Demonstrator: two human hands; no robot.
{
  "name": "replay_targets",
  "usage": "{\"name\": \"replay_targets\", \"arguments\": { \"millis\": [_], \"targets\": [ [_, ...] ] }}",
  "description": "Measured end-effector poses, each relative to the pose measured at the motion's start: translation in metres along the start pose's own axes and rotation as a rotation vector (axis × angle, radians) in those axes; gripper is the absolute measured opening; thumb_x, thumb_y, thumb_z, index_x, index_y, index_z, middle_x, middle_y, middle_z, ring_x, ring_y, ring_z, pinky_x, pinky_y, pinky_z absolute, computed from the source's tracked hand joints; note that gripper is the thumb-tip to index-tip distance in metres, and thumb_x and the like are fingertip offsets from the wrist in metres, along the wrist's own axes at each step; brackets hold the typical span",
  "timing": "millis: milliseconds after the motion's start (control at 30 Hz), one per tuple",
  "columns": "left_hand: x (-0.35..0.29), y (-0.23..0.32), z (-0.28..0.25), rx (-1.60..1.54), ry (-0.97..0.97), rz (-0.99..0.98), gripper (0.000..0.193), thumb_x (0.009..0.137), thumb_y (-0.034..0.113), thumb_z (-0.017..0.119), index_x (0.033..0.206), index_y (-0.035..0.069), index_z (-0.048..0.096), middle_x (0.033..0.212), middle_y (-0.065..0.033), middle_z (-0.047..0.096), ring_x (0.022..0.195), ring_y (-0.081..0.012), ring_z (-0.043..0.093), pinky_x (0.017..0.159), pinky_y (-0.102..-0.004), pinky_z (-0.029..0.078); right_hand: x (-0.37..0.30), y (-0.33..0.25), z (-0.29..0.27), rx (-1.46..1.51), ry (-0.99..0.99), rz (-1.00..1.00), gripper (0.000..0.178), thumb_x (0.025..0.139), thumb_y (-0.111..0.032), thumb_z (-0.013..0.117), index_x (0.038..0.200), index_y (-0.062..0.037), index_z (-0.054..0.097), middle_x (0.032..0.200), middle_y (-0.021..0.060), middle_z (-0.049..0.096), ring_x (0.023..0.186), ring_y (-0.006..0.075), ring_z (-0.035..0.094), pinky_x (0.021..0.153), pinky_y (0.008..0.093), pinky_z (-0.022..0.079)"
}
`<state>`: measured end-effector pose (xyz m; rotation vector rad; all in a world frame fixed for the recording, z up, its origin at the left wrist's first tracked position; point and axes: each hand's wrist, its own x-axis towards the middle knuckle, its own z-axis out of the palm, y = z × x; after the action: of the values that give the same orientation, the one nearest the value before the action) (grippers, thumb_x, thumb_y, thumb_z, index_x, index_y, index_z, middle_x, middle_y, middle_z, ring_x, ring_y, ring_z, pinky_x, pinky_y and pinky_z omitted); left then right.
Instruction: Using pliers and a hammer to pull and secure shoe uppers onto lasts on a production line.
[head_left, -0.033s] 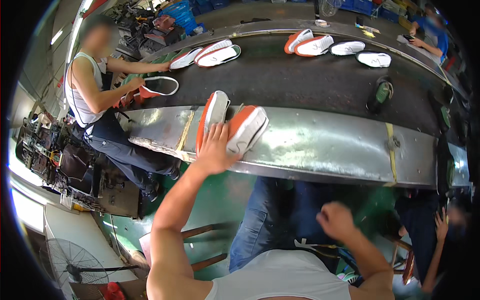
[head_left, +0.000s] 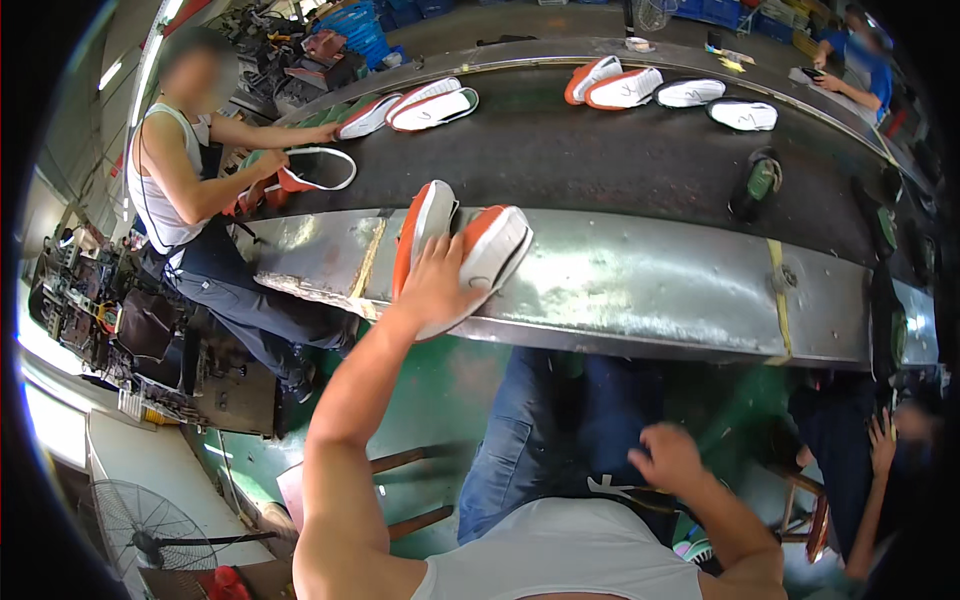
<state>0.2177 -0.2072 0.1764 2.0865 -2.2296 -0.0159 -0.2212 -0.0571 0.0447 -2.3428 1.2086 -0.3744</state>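
Observation:
My left hand (head_left: 435,285) grips a pair of orange shoes with pale soles at the near edge of the metal ledge. Its fingers lie over the left shoe (head_left: 426,215) and into the gap between the two, and the thumb rests against the right shoe (head_left: 497,250). Both shoes tilt with their toe ends away from me, and my hand covers their near parts. Above my lap, apart from the bench, my right hand (head_left: 672,460) is loosely curled, slightly blurred, with nothing visible in it.
A dark belt (head_left: 560,150) runs beyond the metal ledge (head_left: 640,275). Along its far side lie several white-soled shoes (head_left: 690,93); a dark green shoe (head_left: 757,185) stands at right. A co-worker (head_left: 180,170) at left handles shoes. Another person's hand (head_left: 882,445) shows at lower right.
The right shoe under my left hand has shifted slightly left and toward me. My right hand has turned a little, its thumb now standing out more.

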Motion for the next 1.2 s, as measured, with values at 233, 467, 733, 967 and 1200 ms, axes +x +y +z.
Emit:
{"name": "replay_targets", "arguments": {
  "millis": [233, 467, 733, 967, 1200],
  "targets": [
    [0.124, -0.012, 0.025, -0.319, -0.215, -0.127, 0.079, 0.084, 0.051, 0.072, 0.142, 0.002, 0.051, 0.139, -0.0228, 0.057, 0.128, -0.0344, 0.056, 0.107, -0.0405, 0.044, -0.130, -0.030, 0.033, -0.115, -0.284, 0.193, 0.050, 0.077, -0.032, 0.078, 0.114, -0.0036, 0.061, 0.107, 0.0155, 0.061, 0.098, 0.0351, 0.065, 0.083, 0.0428, 0.056],
    [-0.038, 0.079, -0.002, -1.140, 0.077, 0.176, 0.071, 0.091, 0.023, 0.072, 0.150, 0.005, 0.039, 0.132, -0.0160, 0.060, 0.120, -0.0227, 0.059, 0.105, -0.0358, 0.045, -0.165, 0.008, 0.032, 0.730, -0.261, 0.459, 0.047, 0.080, -0.012, 0.066, 0.125, -0.0046, 0.059, 0.103, 0.0118, 0.067, 0.087, 0.0177, 0.064, 0.078, 0.0344, 0.054],
    [-0.191, 0.196, 0.160, -1.679, -0.231, 0.155, 0.079, 0.101, 0.018, 0.060, 0.161, 0.015, 0.010, 0.151, -0.0132, 0.040, 0.134, -0.0207, 0.043, 0.113, -0.0349, 0.035, -0.039, -0.031, 0.004, 0.515, 0.169, 0.128, 0.053, 0.083, -0.022, 0.079, 0.124, -0.0028, 0.052, 0.104, 0.0131, 0.067, 0.093, 0.0242, 0.067, 0.082, 0.0369, 0.053],
    [-0.185, 0.166, 0.148, -1.598, -0.438, 0.208, 0.071, 0.106, 0.030, 0.050, 0.160, 0.009, 0.010, 0.153, -0.0132, 0.039, 0.142, -0.0229, 0.036, 0.118, -0.0364, 0.028, 0.037, -0.034, -0.013, 0.351, -0.006, -0.089, 0.047, 0.085, -0.016, 0.076, 0.122, -0.0008, 0.051, 0.106, 0.0206, 0.067, 0.100, 0.0414, 0.065, 0.085, 0.0447, 0.053],
    [-0.170, 0.169, 0.157, -1.653, -0.518, 0.203, 0.082, 0.091, 0.003, 0.057, 0.160, 0.006, 0.013, 0.157, -0.0102, 0.036, 0.142, -0.0208, 0.037, 0.116, -0.0353, 0.030, 0.051, -0.035, -0.025, -0.019, 0.092, -0.526, 0.029, 0.083, -0.007, 0.066, 0.109, -0.0031, 0.053, 0.098, 0.0181, 0.067, 0.090, 0.0389, 0.067, 0.077, 0.0477, 0.055]
  ]
}}
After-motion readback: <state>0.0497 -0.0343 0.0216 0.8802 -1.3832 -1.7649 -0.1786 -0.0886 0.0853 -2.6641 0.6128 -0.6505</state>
